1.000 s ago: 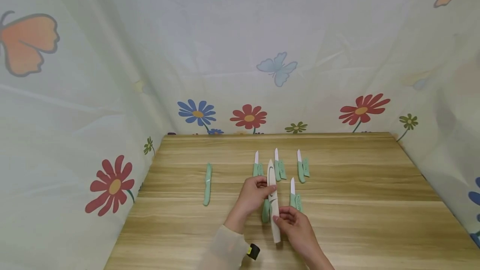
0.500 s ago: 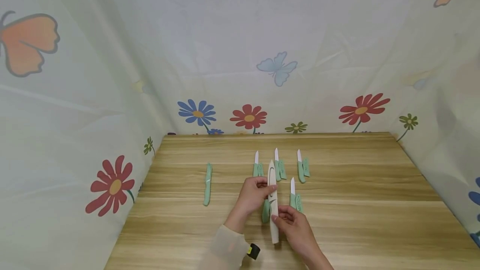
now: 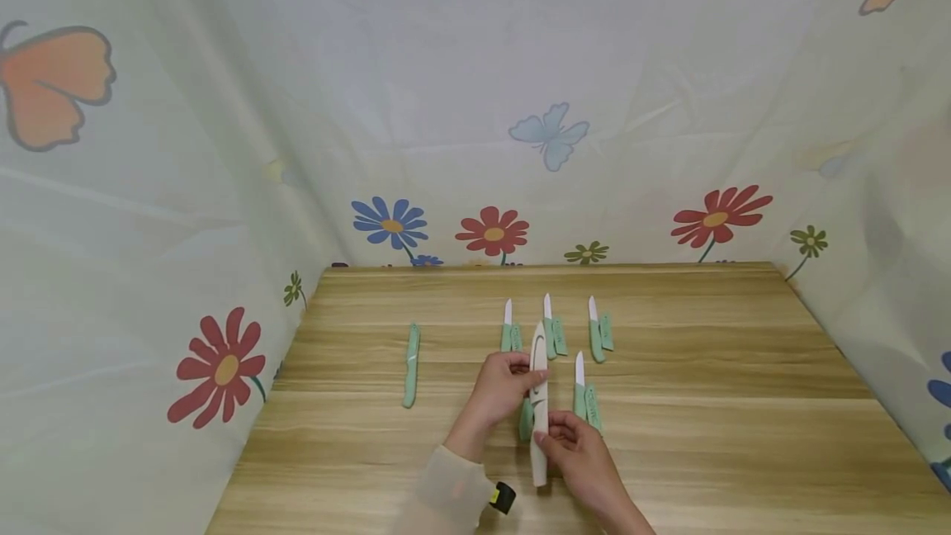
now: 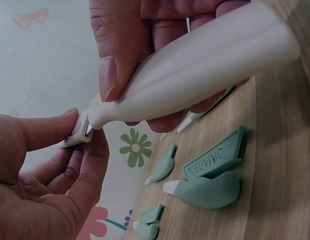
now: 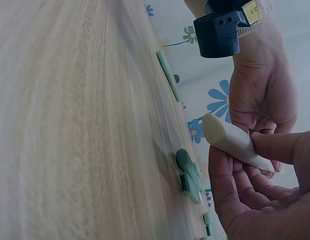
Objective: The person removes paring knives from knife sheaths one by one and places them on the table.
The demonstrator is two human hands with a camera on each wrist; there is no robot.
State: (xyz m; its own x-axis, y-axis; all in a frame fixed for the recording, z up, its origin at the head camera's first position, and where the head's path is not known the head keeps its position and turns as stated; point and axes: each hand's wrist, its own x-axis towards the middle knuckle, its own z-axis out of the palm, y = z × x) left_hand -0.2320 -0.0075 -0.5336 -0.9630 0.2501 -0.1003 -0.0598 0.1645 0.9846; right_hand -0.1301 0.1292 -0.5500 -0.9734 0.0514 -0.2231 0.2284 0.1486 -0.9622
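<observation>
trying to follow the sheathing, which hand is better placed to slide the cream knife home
Right. The right hand grips the cream knife by its handle, near the person; the left hand only pinches the sheath end.

Green knife [image 3: 526,419] mostly hidden behind hands, lettering on sheaths unreadable

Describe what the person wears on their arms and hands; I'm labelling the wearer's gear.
The left hand is bare, with a sheer cream sleeve behind it. A small black wrist device with a yellow label sits at the cuff. The right hand is bare, with no sleeve showing.
</observation>
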